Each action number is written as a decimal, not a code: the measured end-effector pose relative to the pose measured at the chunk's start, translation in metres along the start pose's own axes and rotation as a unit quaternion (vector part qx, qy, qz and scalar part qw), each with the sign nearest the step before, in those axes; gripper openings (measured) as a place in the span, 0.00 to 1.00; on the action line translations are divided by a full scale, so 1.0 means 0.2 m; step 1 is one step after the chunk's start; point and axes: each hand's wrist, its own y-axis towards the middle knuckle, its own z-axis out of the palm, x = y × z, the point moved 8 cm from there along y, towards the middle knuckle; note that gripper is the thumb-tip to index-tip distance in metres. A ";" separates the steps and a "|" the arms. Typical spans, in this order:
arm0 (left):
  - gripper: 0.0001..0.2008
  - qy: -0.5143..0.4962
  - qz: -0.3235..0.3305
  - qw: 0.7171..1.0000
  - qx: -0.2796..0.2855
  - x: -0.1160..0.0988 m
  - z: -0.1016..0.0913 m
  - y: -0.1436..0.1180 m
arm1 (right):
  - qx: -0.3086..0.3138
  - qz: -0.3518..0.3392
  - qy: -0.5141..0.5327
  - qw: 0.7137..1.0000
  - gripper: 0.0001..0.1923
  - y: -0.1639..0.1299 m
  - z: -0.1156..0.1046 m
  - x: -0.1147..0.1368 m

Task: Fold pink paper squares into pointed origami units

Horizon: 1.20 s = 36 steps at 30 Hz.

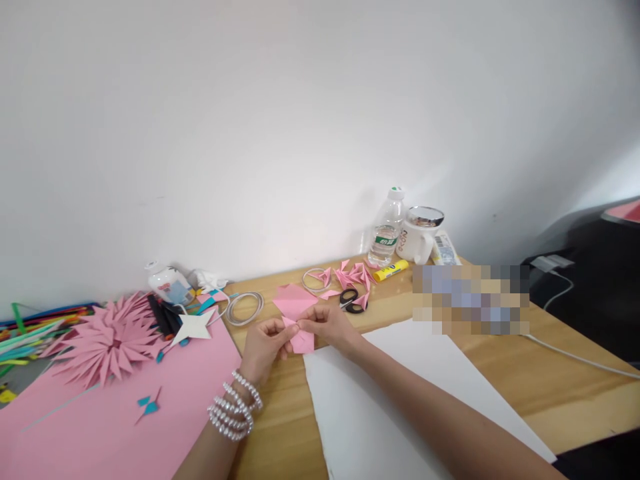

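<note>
Both hands meet over a small piece of pink paper point(303, 343) held above the wooden table. My left hand point(264, 343), with several pearl bracelets on its wrist, pinches the paper's left side. The thumb and fingers of my right hand point(327, 325) close on its upper right part. Creases show on the paper, though my fingers cover some of it. Just behind lies another sheet of pink paper point(294, 300). Black-handled scissors point(353, 301) lie close to my right hand, beside folded pink paper pieces point(353, 275).
White paper point(400, 393) and pink card point(200, 413) cover parts of the table point(277, 407). A spiky pink paper flower point(113, 343) sits left, near a white paper star point(194, 327). At the back stand a water bottle point(385, 237), a mug point(417, 240) and a yellow glue stick point(391, 271).
</note>
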 end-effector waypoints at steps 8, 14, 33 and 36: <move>0.16 0.005 0.003 1.000 -0.010 -0.02 0.00 -0.01 | 0.003 0.032 0.050 0.998 0.14 -0.02 0.02 -0.01; 0.14 -0.045 0.006 0.999 -0.015 0.00 -0.02 0.00 | 0.025 0.005 0.030 0.999 0.13 -0.03 0.03 0.05; 0.11 -0.071 -0.029 0.997 0.009 0.01 -0.02 0.01 | 0.049 -0.054 -0.027 0.997 0.15 -0.01 0.04 0.05; 0.11 -0.051 -0.017 0.998 0.011 0.01 -0.02 0.01 | 0.061 -0.055 -0.047 0.996 0.16 -0.01 0.05 0.04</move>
